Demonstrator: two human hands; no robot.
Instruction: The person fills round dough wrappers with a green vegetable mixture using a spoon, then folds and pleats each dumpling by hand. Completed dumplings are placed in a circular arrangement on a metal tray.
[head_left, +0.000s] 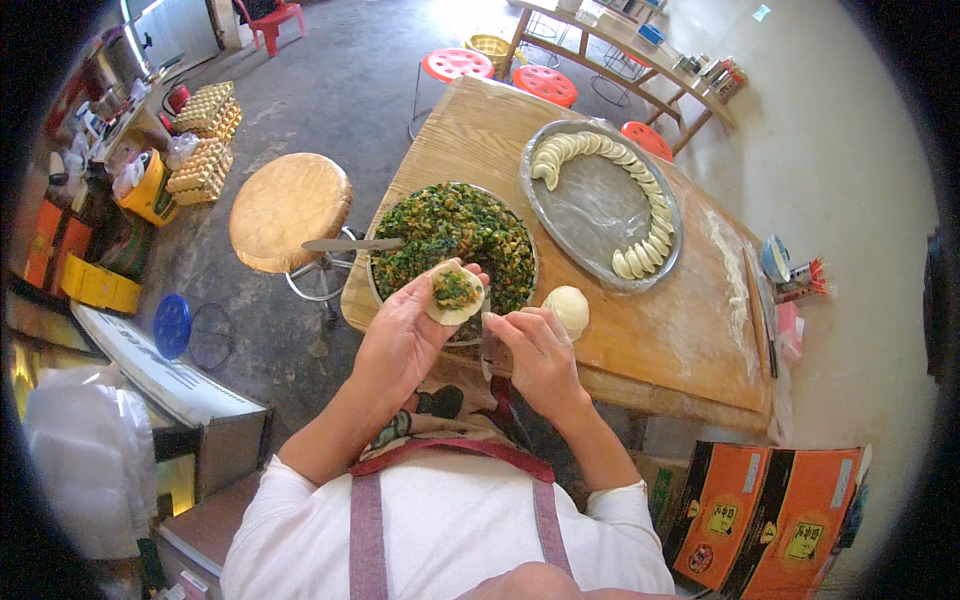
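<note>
On the fingers and palm of my left hand (405, 326) lies a round dough wrapper (474, 304) with chopped green and orange filling in its middle. My right hand (541, 360) pinches a thin flat spatula (487, 352) close beside the wrapper. Behind both hands, a large round pan (538, 262) holds more filling (450, 217); a long flat utensil (337, 244) rests across its left rim. Pale round dough, perhaps stacked wrappers (568, 311), sits right of the pan. Farther back, a plastic-covered round metal tray (600, 217) bears folded dumplings (652, 202) in a curved, overlapping row.
The wooden table (442, 142) has flour and a rolling pin (754, 307) at its right. A round-topped stool (289, 210) stands left. Red stools (457, 65) are behind; orange boxes (802, 517) stand at lower right, egg trays (199, 169) at far left.
</note>
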